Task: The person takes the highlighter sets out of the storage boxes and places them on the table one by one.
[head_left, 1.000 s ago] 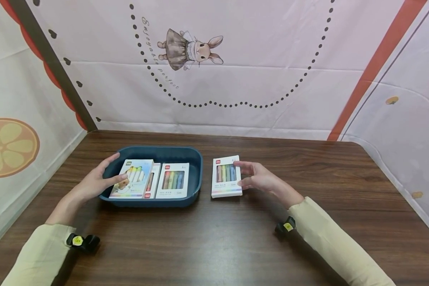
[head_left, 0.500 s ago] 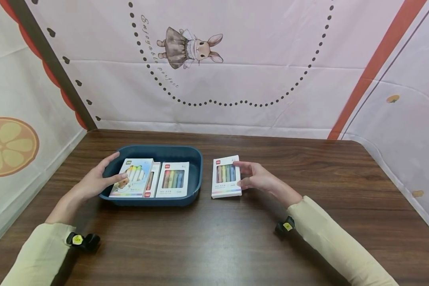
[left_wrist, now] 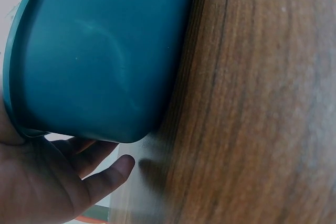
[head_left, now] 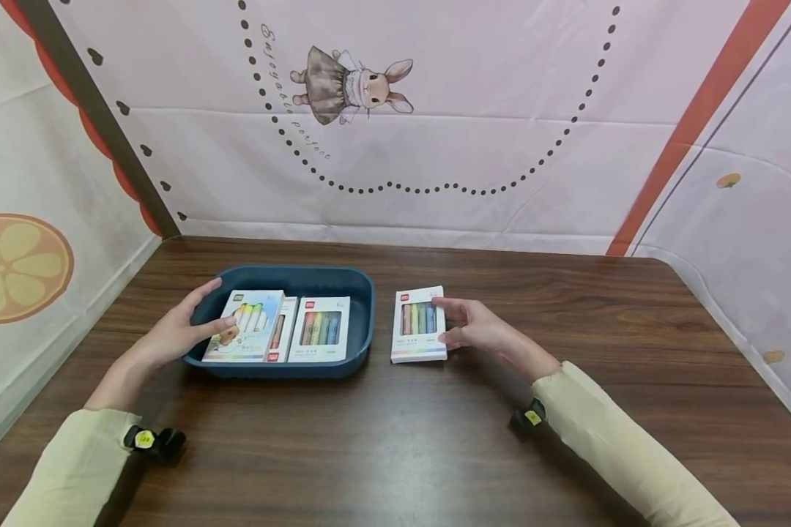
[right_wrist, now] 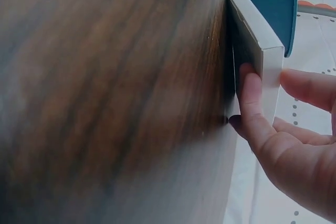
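In the head view, my left hand (head_left: 174, 333) holds the left end of a dark blue plastic bin (head_left: 303, 372). Its thumb reaches over the rim across a marker box (head_left: 255, 311), and the left wrist view shows other fingers (left_wrist: 107, 182) outside the bin wall (left_wrist: 100, 72). Between thumb and fingers, my right hand (head_left: 484, 328) pinches the right edge of a white crayon box (head_left: 418, 348) beside the bin. Fingers reach under this box (right_wrist: 272, 69) in the right wrist view, and its held edge stands off the table.
Two more white crayon boxes lie in the bin: one in full view (head_left: 318, 353), another (head_left: 280, 344) partly under the marker box. The brown wooden table (head_left: 395, 454) ends at a printed cloth backdrop (head_left: 468, 146) behind and at the sides.
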Available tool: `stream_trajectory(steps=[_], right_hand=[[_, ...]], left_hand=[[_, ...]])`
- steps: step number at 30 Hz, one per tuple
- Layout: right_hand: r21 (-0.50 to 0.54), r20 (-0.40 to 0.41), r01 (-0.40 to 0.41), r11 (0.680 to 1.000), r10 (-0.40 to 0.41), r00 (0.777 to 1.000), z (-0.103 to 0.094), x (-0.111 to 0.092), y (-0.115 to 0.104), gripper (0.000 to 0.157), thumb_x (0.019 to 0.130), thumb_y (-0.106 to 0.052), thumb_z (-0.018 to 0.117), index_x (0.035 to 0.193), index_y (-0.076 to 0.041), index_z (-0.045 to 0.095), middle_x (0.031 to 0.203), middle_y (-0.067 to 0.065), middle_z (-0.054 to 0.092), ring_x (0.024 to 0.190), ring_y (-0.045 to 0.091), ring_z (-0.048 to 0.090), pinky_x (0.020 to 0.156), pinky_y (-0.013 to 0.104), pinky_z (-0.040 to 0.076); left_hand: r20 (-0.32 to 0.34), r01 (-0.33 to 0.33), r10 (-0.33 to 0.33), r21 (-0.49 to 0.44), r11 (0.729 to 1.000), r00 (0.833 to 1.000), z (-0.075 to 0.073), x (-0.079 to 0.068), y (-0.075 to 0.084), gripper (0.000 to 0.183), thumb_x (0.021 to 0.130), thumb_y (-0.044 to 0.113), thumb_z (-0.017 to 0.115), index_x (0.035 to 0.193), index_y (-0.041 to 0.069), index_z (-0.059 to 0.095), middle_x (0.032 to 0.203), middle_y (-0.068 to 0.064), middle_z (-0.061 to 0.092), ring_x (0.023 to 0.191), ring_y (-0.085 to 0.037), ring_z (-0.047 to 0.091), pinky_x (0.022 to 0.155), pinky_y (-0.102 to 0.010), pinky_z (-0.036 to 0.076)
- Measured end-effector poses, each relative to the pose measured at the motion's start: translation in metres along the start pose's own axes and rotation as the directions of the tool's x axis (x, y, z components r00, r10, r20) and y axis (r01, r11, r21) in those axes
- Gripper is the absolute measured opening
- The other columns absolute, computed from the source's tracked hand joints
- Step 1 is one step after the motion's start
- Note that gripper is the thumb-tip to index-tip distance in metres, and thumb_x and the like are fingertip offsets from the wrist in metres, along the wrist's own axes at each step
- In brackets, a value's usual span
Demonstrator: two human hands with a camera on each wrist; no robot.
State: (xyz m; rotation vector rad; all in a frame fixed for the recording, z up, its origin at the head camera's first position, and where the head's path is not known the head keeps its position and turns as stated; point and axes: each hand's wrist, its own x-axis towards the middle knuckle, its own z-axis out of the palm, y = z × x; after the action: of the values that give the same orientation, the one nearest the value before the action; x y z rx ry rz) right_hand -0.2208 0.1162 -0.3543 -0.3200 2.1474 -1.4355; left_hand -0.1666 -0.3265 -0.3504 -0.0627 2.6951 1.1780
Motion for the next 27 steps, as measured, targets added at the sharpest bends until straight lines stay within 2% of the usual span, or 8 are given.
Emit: stream_trajectory(steps=[7,11,21,27], right_hand=[[-0.104,-0.032,0.039,0.994,-0.043,0.999,0.0004,-0.0005,-0.0009,0.065,0.08,0.006,0.062,0.139,-0.001,0.035,0.137,0.025,0.039,0.118,0.031,0.046,0.079,0.033,0.052],[-0.167,-0.046,0.045,0.985,-0.053,0.998,-0.0005,-0.0014,-0.001,0.064,0.079,0.005,0.063,0.138,0.0,0.037,0.133,0.026,0.043,0.119,0.032,0.046,0.083,0.035,0.051],[-0.234,-0.074,0.028,0.972,-0.047,0.996,-0.0042,-0.0033,0.0008,0.062,0.078,0.001,0.067,0.135,-0.002,0.042,0.127,0.023,0.051,0.115,0.028,0.049,0.086,0.034,0.046],[-0.261,-0.109,-0.015,0.965,-0.014,0.994,-0.0027,-0.0036,-0.0013,0.059,0.076,-0.001,0.07,0.131,-0.004,0.048,0.124,0.018,0.055,0.113,0.027,0.051,0.093,0.04,0.042]], left_hand=[[-0.002,0.002,-0.002,-0.007,1.0,1.0,0.0003,-0.0003,0.0004,0.089,0.087,0.046,0.055,0.147,0.017,-0.004,0.147,-0.029,-0.005,0.13,-0.054,-0.003,0.091,-0.075,0.008],[-0.005,0.0,0.0,-0.011,1.0,1.0,0.0005,-0.0006,0.0006,0.089,0.087,0.046,0.055,0.147,0.017,-0.004,0.148,-0.029,-0.005,0.13,-0.054,-0.003,0.092,-0.075,0.007],[-0.004,-0.001,0.001,-0.006,1.0,1.0,0.0003,-0.0011,0.0009,0.089,0.087,0.046,0.055,0.147,0.017,-0.004,0.147,-0.029,-0.005,0.13,-0.054,-0.003,0.091,-0.075,0.008],[0.0,-0.002,0.002,-0.009,1.0,1.0,0.0005,-0.0014,0.0011,0.088,0.088,0.046,0.054,0.147,0.018,-0.004,0.147,-0.029,-0.005,0.13,-0.054,-0.004,0.091,-0.075,0.008]])
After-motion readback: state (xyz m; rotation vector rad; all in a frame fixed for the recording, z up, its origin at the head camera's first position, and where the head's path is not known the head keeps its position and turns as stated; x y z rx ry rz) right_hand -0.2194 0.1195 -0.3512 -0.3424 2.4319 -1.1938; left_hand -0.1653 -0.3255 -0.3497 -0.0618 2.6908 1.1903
